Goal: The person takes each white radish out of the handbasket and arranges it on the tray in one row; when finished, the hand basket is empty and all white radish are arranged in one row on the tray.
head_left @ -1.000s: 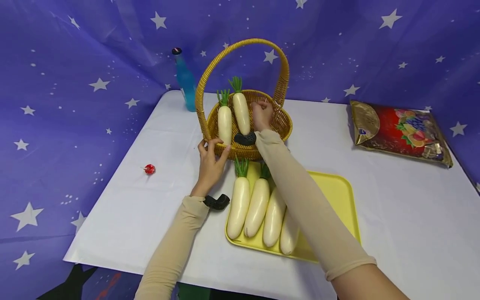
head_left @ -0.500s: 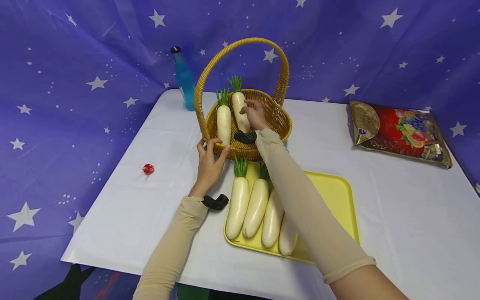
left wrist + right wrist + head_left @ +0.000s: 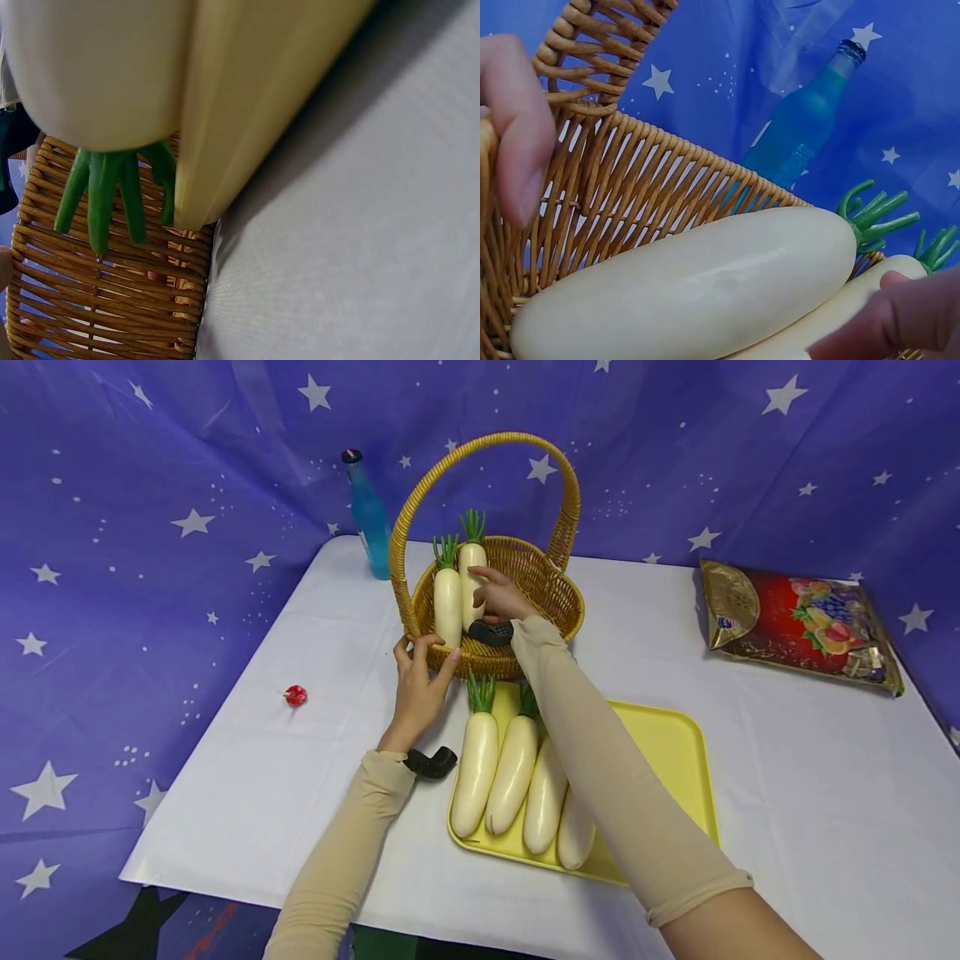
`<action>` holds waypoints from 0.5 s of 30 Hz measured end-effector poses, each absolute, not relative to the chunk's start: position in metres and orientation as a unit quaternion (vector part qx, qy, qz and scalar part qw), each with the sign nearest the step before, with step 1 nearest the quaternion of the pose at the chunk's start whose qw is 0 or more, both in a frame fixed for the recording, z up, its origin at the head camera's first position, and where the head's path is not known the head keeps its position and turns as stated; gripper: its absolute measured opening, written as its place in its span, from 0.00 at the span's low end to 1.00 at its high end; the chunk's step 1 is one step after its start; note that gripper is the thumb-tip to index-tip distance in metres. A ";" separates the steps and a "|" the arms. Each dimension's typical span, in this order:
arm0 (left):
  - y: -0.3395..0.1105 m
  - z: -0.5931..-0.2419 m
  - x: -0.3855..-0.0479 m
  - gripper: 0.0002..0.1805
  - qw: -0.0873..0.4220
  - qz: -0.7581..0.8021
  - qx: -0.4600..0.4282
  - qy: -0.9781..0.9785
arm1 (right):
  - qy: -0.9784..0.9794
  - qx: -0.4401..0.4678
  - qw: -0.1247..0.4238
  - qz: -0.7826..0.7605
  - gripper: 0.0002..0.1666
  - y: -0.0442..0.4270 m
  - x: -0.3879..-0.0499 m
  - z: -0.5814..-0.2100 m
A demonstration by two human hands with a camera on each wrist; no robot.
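A wicker basket (image 3: 543,572) with a tall arched handle holds two white radishes with green tops. My left hand (image 3: 422,692) grips its front left rim, thumb and fingers on either side; its fingers (image 3: 517,142) also show in the right wrist view. The left radish (image 3: 448,602) lies along the basket's left side. Beside it is the right radish (image 3: 472,560), which the extended finger of my right hand (image 3: 506,599) touches from the right. Several more radishes (image 3: 477,768) lie side by side on a yellow tray (image 3: 667,752), partly hidden by my right sleeve.
A blue bottle (image 3: 369,522) stands behind the basket's left side. At the left of the white table (image 3: 255,793) lies a small red-wrapped sweet (image 3: 296,696). A large red and gold bag (image 3: 802,622) lies at the back right. A starry blue cloth hangs behind.
My right hand has moved left from the basket's right side to the right radish. That radish has swung from slanted to nearly parallel with the left one. My left hand stays on the rim.
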State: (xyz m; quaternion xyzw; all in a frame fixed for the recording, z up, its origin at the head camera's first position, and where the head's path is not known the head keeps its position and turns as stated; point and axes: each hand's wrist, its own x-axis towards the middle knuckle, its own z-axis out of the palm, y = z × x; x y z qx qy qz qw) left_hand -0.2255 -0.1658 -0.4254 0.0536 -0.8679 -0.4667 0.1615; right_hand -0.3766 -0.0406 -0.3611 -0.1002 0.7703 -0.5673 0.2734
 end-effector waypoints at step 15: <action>-0.166 -0.426 -0.226 0.25 0.157 -0.463 0.057 -0.870 | 0.783 -0.191 0.300 -0.511 0.37 -0.039 -0.373 -0.362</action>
